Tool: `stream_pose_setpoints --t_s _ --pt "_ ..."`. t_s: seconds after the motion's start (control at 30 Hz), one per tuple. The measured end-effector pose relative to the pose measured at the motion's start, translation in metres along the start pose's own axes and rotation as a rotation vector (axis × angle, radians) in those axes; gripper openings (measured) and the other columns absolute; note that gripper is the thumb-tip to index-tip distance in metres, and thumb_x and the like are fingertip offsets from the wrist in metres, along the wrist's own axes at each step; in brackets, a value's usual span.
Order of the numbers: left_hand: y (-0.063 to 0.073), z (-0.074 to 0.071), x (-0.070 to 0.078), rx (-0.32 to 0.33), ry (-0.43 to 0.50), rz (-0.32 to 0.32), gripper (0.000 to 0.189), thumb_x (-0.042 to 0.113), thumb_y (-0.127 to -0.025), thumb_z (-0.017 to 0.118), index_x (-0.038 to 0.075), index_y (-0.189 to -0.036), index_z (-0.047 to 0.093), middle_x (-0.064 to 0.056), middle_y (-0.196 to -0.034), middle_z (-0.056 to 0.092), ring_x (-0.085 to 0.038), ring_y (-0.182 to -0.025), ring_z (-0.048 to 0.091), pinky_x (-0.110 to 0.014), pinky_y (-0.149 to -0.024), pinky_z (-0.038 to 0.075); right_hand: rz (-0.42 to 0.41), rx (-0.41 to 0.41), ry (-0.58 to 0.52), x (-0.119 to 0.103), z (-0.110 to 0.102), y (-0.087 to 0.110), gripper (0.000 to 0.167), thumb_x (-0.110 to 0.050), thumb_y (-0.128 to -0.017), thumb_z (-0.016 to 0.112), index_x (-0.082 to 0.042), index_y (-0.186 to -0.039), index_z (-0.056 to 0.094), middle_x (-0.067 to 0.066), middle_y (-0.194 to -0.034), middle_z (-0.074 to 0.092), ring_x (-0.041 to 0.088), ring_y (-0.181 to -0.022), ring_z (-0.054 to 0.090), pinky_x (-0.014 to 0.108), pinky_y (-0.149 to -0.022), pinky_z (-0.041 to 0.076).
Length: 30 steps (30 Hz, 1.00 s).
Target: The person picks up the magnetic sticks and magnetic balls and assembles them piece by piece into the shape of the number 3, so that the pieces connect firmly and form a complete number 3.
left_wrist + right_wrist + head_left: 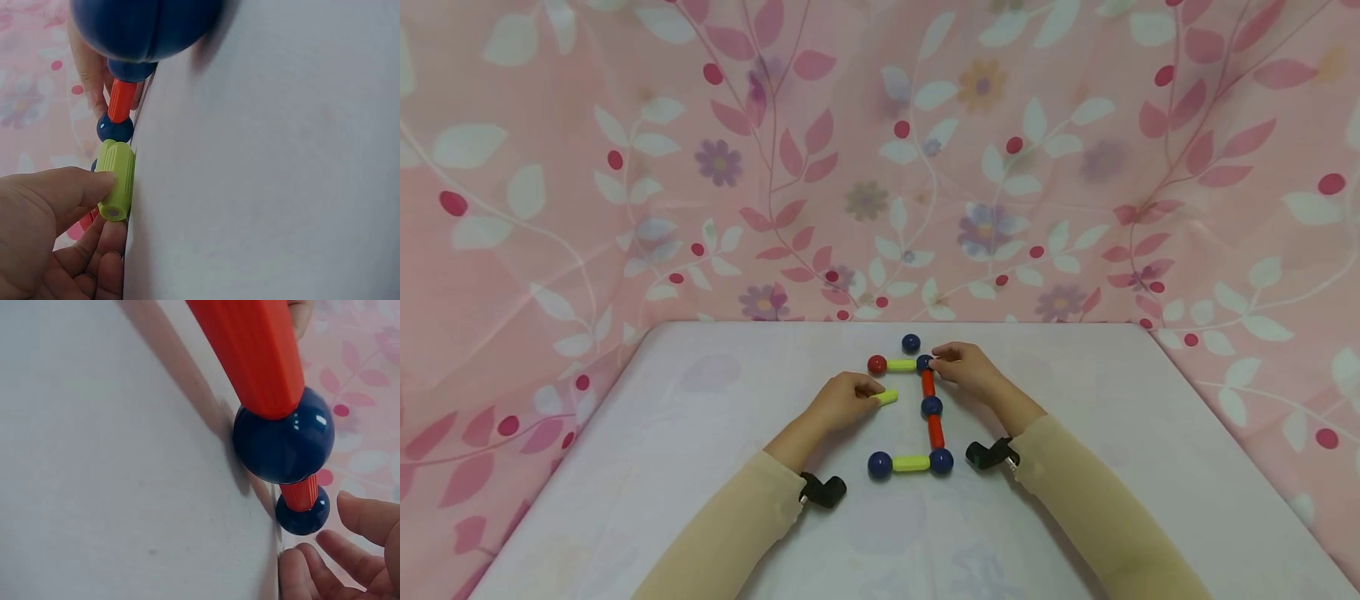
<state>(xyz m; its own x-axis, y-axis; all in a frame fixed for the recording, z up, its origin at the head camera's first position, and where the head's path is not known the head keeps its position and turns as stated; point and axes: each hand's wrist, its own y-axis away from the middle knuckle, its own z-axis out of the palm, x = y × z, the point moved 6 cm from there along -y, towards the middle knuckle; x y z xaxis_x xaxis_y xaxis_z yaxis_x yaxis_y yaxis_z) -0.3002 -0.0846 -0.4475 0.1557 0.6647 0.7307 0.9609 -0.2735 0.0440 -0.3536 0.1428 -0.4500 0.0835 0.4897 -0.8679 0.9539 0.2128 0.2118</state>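
My left hand pinches a yellow-green rod between thumb and fingers, inside a bracket-shaped chain of balls and rods. Beside the chain's far right corner is my right hand, its thumb and fingers spread around a blue ball. A small gap shows between that thumb and the ball in the right wrist view. From this corner a yellow-green rod runs left to a red ball. Toward me, a red rod, a middle blue ball and another red rod follow in line.
At the near corner, a blue ball joins a yellow-green rod ending in another blue ball. One loose blue ball lies beyond the far side. The white table meets a floral cloth at its back edge.
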Motion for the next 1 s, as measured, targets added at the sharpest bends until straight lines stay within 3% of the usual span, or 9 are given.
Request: stream_pose_setpoints --t_s 0.27,0.57,0.77,1.0 --pt "-0.002 0.002 -0.003 0.007 0.022 0.019 0.013 0.014 -0.092 0.072 0.015 -0.104 0.078 0.003 -0.090 0.066 -0.014 -0.082 0.055 -0.030 -0.077 0.048 0.007 0.000 -0.006 0.001 -0.003 0.019 0.037 -0.023 -0.099 0.065 -0.003 -0.130 0.061 0.015 -0.122 0.062 0.024 -0.100 0.064 0.035 -0.089 0.054" --pt "0.000 0.000 -0.004 0.000 0.036 0.010 0.014 0.014 -0.092 0.072 0.016 -0.105 0.078 0.003 -0.091 0.067 -0.015 -0.083 0.056 -0.031 -0.078 0.047 -0.031 -0.097 0.029 -0.006 0.008 0.044 0.028 -0.017 -0.095 0.069 -0.001 -0.118 0.065 0.012 -0.112 0.064 0.023 -0.094 0.061 0.032 -0.082 0.054" --pt "0.000 0.001 -0.004 -0.002 0.037 0.014 0.014 0.014 -0.092 0.072 0.016 -0.105 0.077 0.003 -0.091 0.067 -0.015 -0.083 0.055 -0.031 -0.078 0.047 -0.046 -0.090 0.082 -0.004 0.012 0.050 0.023 -0.019 -0.092 0.074 -0.007 -0.111 0.068 0.006 -0.105 0.065 0.022 -0.092 0.060 0.032 -0.080 0.053" --pt "-0.001 0.002 -0.006 -0.016 0.055 0.013 0.015 0.014 -0.092 0.072 0.016 -0.106 0.077 0.003 -0.091 0.067 -0.015 -0.083 0.055 -0.031 -0.078 0.047 -0.087 -0.082 0.102 -0.003 0.015 0.055 0.026 -0.018 -0.090 0.077 -0.004 -0.109 0.067 0.006 -0.101 0.065 0.021 -0.092 0.059 0.032 -0.078 0.051"
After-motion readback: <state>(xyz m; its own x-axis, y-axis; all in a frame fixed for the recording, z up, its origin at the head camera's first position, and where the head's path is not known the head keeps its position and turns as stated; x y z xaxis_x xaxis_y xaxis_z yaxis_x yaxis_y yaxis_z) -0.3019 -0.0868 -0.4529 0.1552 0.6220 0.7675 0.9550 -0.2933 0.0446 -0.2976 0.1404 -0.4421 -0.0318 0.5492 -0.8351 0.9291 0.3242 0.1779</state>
